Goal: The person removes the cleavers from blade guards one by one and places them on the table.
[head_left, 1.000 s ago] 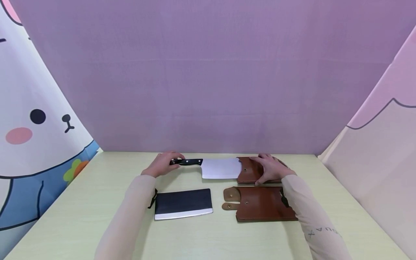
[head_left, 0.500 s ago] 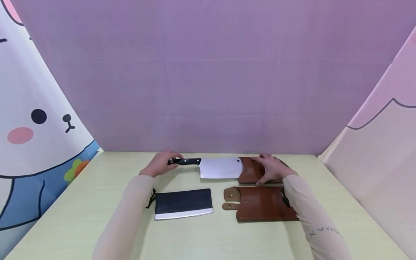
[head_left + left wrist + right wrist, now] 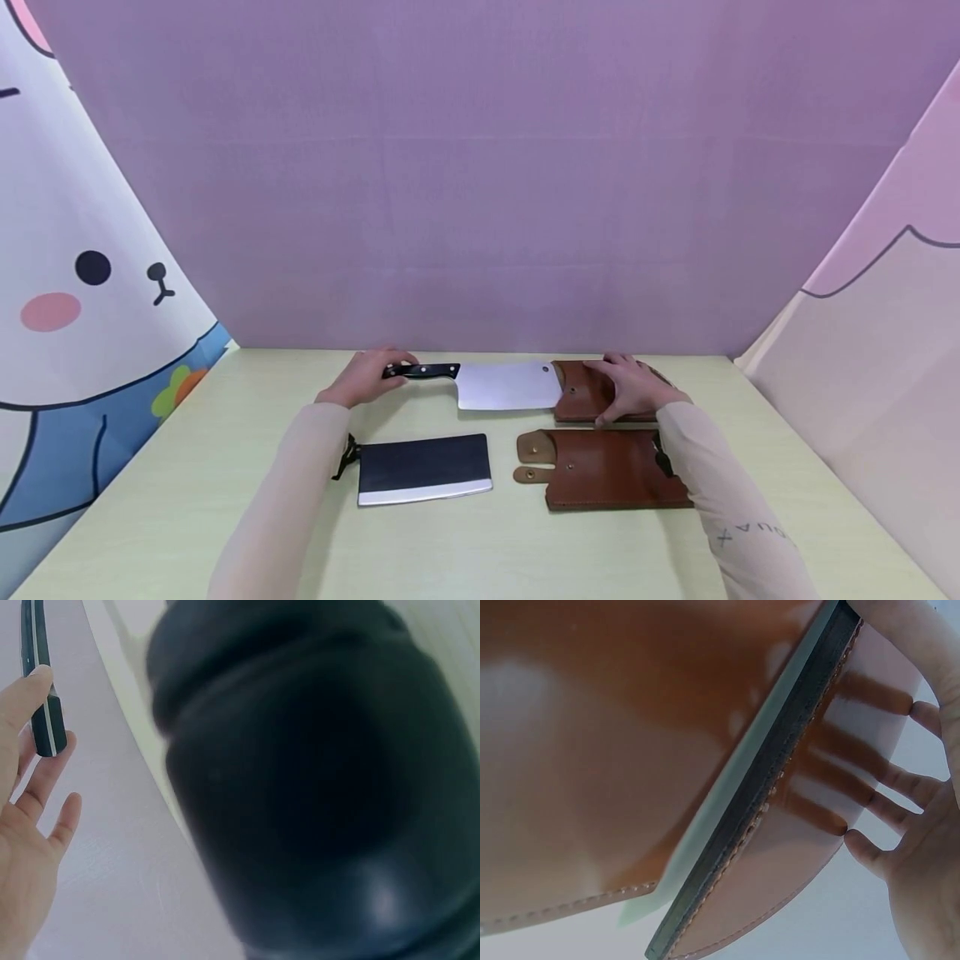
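Observation:
Along the table's far side, a silver cleaver [image 3: 506, 386] lies level with its black riveted handle [image 3: 423, 371] to the left. My left hand [image 3: 363, 379] pinches the handle's butt between thumb and fingers, seen also in the left wrist view as a black handle [image 3: 49, 724]. The blade's right end sits at the mouth of a brown leather sheath [image 3: 573, 400]; how much stays inside I cannot tell. My right hand [image 3: 633, 386] holds that sheath, thumb at its near edge and fingers across its top. In the right wrist view, the fingers [image 3: 900, 810] touch the sheath's glossy face [image 3: 742, 900].
Nearer to me lies a dark cleaver [image 3: 423, 464] with a bright edge, its handle hidden by my left arm. A second brown leather sheath [image 3: 615, 479] with tan snap straps [image 3: 534, 450] is right of it, partly under my right forearm. A purple backdrop [image 3: 480, 208] rises behind.
My left hand has drawn the silver cleaver slightly left, uncovering the hole near its blade tip. The right hand and its sheath have shifted a little right. The nearer cleaver and sheath stay put.

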The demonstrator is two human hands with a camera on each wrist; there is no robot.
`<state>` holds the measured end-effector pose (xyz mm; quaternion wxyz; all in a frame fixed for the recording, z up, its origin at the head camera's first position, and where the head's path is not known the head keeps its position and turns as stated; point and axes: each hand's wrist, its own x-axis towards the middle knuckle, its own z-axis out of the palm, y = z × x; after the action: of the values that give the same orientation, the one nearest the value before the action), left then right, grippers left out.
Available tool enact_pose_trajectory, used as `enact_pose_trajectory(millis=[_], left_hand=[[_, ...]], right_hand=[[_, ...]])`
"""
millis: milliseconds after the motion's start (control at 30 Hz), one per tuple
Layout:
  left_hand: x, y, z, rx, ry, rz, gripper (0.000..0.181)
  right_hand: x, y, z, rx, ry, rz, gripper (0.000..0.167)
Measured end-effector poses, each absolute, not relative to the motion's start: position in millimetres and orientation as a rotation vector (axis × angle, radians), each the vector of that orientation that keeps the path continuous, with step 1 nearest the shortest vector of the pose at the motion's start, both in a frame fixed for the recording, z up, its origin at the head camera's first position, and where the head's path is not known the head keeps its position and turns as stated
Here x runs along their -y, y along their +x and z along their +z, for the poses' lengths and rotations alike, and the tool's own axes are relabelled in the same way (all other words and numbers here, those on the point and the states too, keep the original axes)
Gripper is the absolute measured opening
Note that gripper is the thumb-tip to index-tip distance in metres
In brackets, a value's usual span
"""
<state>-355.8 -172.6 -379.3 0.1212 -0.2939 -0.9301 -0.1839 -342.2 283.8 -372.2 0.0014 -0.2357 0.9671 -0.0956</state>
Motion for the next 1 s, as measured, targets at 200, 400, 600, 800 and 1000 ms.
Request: enact_pose_trajectory(millis=[200,400,600,800,1000], left_hand=[[176,-357,-380,2.706,-0.848,-0.517,0.029],[178,-356,-380,2.703,-0.849,-0.510,0.030],[180,-353,-375,2.720,-0.842,-0.533,0.030],[186,-352,-373,2.723,-0.842,-0.539,0.030],[193,-350,-369,2.720,-0.847,-0.531,0.030]], right_hand=[[-285,-340,-372,-3.045,-0.785,-0.334,0.098],[-287,-341,-372,-3.033,-0.703,-0.309,0.099],[-288,-342,-374,-3.041,-0.706,-0.292,0.099],[-290,-342,-373,-3.040,-0.717,-0.293,0.099],[-290,-343,-374,-3.046,-0.713,-0.297,0.100]])
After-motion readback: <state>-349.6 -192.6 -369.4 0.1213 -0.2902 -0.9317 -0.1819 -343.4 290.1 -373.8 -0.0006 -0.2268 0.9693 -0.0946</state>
